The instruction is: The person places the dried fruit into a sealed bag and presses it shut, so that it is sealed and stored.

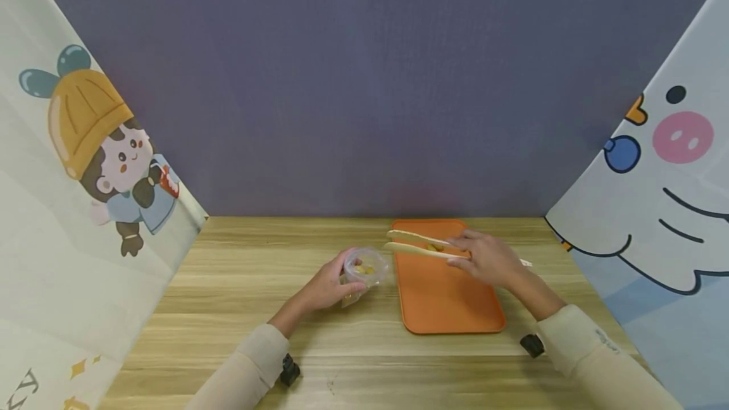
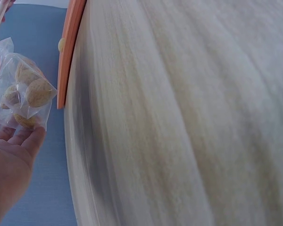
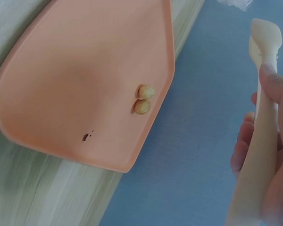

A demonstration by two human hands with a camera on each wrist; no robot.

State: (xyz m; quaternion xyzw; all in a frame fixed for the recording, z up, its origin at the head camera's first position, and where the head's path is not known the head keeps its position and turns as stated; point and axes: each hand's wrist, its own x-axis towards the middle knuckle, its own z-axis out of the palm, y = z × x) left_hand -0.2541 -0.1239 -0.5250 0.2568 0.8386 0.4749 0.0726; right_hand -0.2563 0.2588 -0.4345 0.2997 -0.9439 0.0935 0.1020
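My left hand (image 1: 329, 283) holds up a clear plastic bag (image 2: 47, 110), its mouth open upward, over the table just left of the orange tray (image 1: 450, 302). Several round, tan snack balls (image 2: 39, 92) show through the film. In my right hand (image 1: 484, 259) is a pair of cream tongs (image 1: 418, 249), gripped along the arms with the tips pointing left toward the bag. The tongs are above the far part of the tray. Two similar snack balls (image 3: 142, 107) lie side by side on the tray near its edge, partly behind the tongs in the head view.
Small dark specks (image 3: 86, 137) mark the tray's surface. The wooden table (image 1: 228, 309) ends at a grey-blue back panel (image 1: 364, 93). Printed cartoon panels stand at left and right. Dark wrist devices (image 1: 289, 370) sit by both sleeves.
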